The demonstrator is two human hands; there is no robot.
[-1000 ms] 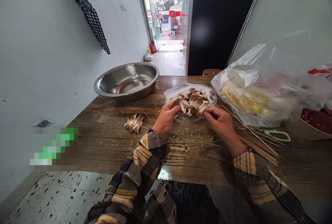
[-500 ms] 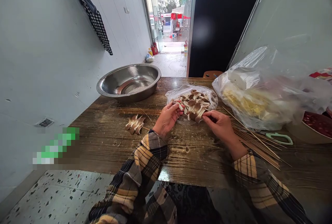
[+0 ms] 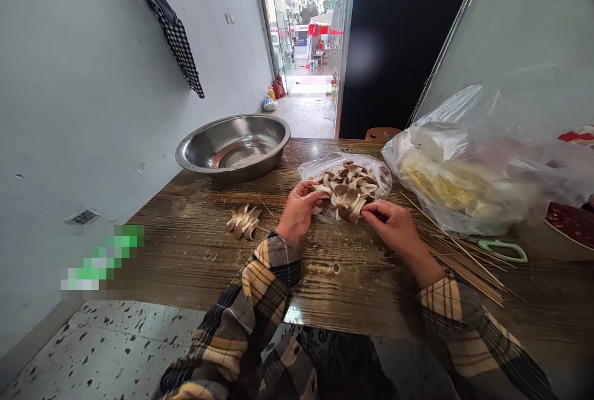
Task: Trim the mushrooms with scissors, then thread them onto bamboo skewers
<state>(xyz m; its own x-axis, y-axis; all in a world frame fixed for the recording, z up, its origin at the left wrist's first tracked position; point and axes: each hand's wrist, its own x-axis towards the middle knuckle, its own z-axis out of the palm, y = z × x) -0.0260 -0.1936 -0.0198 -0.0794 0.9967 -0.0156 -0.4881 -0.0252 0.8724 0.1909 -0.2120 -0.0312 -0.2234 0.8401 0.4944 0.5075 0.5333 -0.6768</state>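
Note:
Between the thumb and fingers of my left hand (image 3: 298, 209) is a pale oyster mushroom (image 3: 321, 189), held by the near left side of a clear plastic bag (image 3: 384, 172). The bag lies open with a heap of loose brown-capped mushrooms (image 3: 359, 174) on it. My right hand (image 3: 393, 227) pinches the right end of a tight row of mushrooms (image 3: 350, 208), bunched like a skewer; the stick inside is hidden. On the table to the left lies a mushroom skewer (image 3: 244, 222), its thin stick pointing right toward my left wrist.
Bamboo skewers (image 3: 464, 264) lie beyond my right wrist, beside green-handled scissors (image 3: 503, 250). A plastic bag with yellow food (image 3: 440, 187) and a tub of dark red pieces (image 3: 568, 224) stand right. A steel basin (image 3: 232, 168) sits back left on the wooden table (image 3: 334, 295).
My left hand has shifted its hold, and the mushroom's pale stem now points right, toward the bunched row. The right hand keeps its pinch. The whole view has shifted slightly.

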